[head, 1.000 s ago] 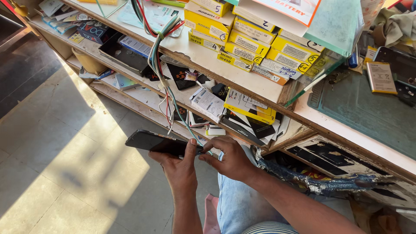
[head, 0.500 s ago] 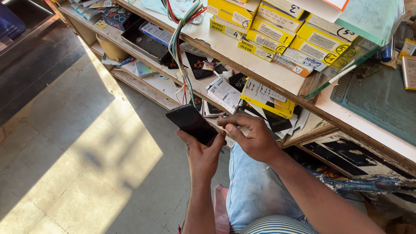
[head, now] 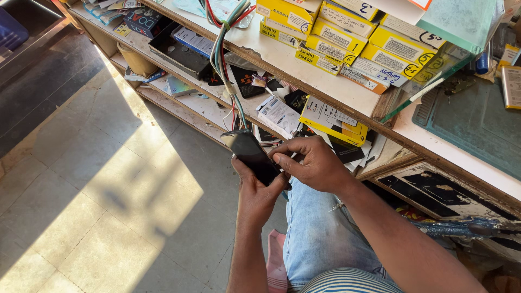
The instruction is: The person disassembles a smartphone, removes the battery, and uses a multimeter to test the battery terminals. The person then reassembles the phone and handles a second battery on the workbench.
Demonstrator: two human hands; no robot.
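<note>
Phone [head: 252,156], black, clamped in left hand [head: 258,198], right hand [head: 312,163] pinching its edge, below stacked yellow boxes [head: 347,40].

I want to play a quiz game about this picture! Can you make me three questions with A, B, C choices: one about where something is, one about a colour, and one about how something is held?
1. Where are the stacked boxes?
A. On the floor
B. On top of the counter
C. On the person's lap

2. What colour are most of those boxes?
A. Yellow
B. Purple
C. Black

3. How is the dark phone held?
A. It lies alone on the floor
B. The left hand holds it from below while the right hand works at its edge
C. It sits in a pocket

Answers:
1 B, they sit on the counter's top.
2 A, their sides are bright yellow.
3 B, both hands touch it.
</note>
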